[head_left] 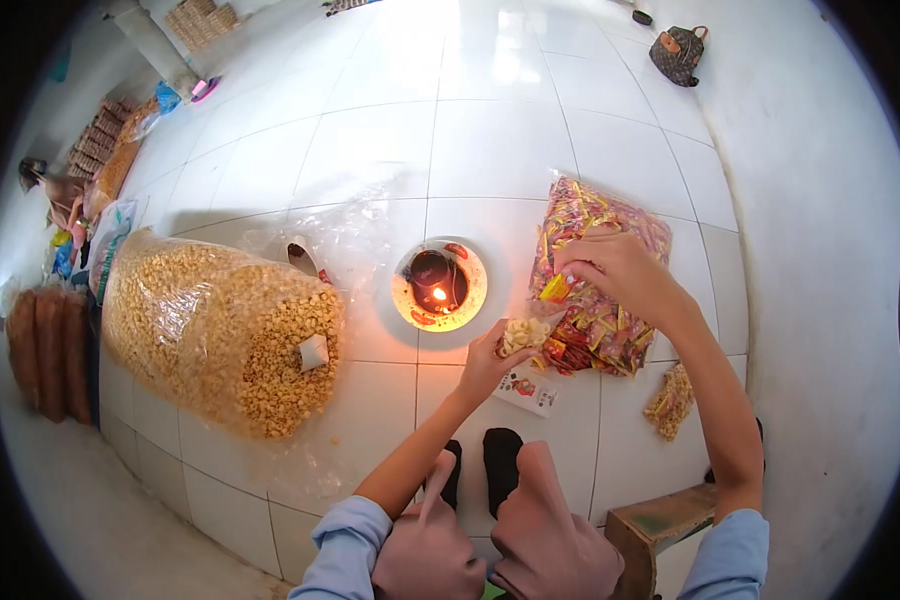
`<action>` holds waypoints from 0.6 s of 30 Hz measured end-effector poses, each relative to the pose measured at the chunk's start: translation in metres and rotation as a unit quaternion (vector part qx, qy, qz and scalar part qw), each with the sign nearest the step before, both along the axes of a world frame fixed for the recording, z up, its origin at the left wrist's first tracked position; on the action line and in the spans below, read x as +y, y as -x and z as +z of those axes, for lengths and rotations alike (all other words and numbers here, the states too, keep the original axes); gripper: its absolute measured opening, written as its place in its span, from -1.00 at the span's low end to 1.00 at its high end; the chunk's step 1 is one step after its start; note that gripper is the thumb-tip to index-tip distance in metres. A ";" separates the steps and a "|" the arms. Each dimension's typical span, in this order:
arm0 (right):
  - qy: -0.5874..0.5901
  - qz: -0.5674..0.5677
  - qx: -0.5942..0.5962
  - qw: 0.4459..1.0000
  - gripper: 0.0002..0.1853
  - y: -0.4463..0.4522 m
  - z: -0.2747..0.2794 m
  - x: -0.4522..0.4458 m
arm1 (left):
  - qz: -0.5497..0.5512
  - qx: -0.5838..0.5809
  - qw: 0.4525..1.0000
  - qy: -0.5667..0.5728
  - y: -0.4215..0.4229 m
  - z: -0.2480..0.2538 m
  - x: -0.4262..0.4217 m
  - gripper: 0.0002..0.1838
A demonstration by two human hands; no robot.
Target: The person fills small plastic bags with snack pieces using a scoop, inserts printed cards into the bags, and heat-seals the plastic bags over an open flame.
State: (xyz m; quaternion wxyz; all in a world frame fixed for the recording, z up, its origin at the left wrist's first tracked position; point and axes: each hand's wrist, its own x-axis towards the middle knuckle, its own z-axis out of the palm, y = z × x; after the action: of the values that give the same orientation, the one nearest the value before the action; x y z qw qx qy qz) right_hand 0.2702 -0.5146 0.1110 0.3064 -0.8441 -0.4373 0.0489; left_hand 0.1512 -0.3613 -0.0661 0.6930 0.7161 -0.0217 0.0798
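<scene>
My left hand (486, 366) is closed around a small clear bag of popcorn (523, 338), its open end toward the right. My right hand (610, 262) pinches a small yellow and red packet (556, 289) just above that end. Beneath the right hand lies a large clear bag of colorful packets (595, 215). To the left, a big clear sack of popcorn (185, 300) lies on its side, with a white scoop-like piece (313, 352) on the popcorn at its mouth. A small flame burns on a plate (401, 293) between the two large bags.
A printed white packet (526, 391) lies below my left hand. Filled popcorn bags (670, 402) lie at the right, near a wooden stool (660, 510). My feet are close in front. A backpack (677, 56) is by the right wall; brown bundles (52, 355) are at the far left.
</scene>
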 end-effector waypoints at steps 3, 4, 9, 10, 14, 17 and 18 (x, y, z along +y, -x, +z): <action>0.010 0.032 0.039 0.999 -0.88 0.004 -0.003 0.005 | -0.015 0.019 1.000 -0.013 0.002 0.007 0.003 -0.64; 0.043 0.028 0.063 0.997 -0.88 0.006 -0.004 0.007 | -0.028 0.034 0.999 -0.028 0.001 0.008 0.004 -0.63; 0.058 0.077 0.082 0.992 -0.88 0.010 -0.026 0.014 | -0.003 -0.004 0.999 -0.041 -0.003 0.013 0.004 -0.61; 0.022 0.088 0.106 0.990 -0.90 0.012 -0.028 0.017 | 0.001 -0.011 0.997 -0.076 -0.004 0.016 0.005 -0.60; -0.019 0.023 0.165 0.986 -0.91 0.015 -0.022 0.028 | 0.010 -0.029 0.999 -0.021 -0.010 0.011 0.005 -0.59; 0.020 -0.017 0.109 0.994 -0.91 0.021 -0.039 0.036 | 0.005 -0.026 1.000 -0.014 -0.013 0.010 0.006 -0.59; 0.019 -0.016 0.107 0.994 -0.91 0.020 -0.038 0.037 | 0.006 -0.011 1.000 0.002 -0.011 0.011 0.006 -0.59</action>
State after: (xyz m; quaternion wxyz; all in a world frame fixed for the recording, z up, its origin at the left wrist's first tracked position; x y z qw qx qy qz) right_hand 0.2498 -0.4777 0.0730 0.3362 -0.8464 -0.3876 0.1427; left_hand 0.1626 -0.3556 -0.0546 0.6940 0.7137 -0.0248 0.0916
